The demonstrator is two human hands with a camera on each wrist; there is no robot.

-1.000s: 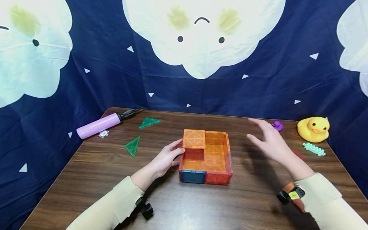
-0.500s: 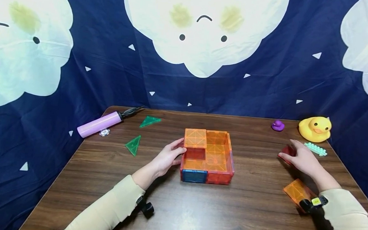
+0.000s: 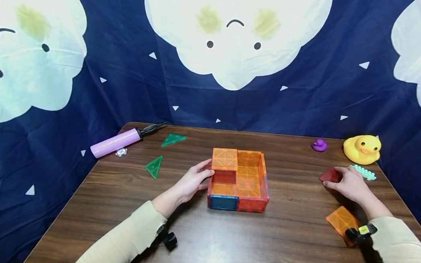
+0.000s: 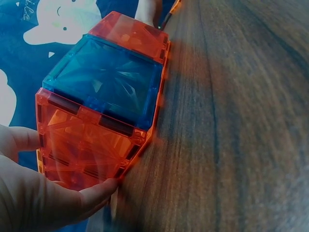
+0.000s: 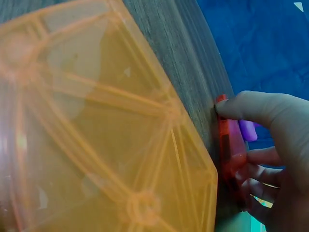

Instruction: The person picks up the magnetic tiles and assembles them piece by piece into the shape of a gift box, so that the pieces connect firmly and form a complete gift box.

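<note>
I'm looking at the open-topped tile box [image 3: 252, 205], which is sitting near the middle of the brown table [image 3: 203, 243]; its near wall is showing one blue panel and one red, and an orange square tile [image 3: 225, 159] is covering its far left corner. I'm resting the left hand [image 3: 189, 182] against the box's left wall, its fingers spreading apart and touching the red panel there. Well over to the right, I'm pinching a red tile [image 3: 329, 176] between the thumb and fingers of the right hand [image 3: 351, 185]; I can't tell whether that tile is touching the wood. A loose orange tile [image 3: 341, 221] is lying near the right wrist. Just beyond that hand a mint strip [image 3: 364, 172] is lying in front of a yellow duck [image 3: 362, 150], with a purple duck [image 3: 319, 145] sitting to their left. Across on the left side, two green triangles [image 3: 154, 167] are lying apart, and a poker chip [image 3: 121, 152] is resting just beside a lilac pump [image 3: 116, 143]. Navy cloth [image 3: 198, 94] is hanging behind.
</note>
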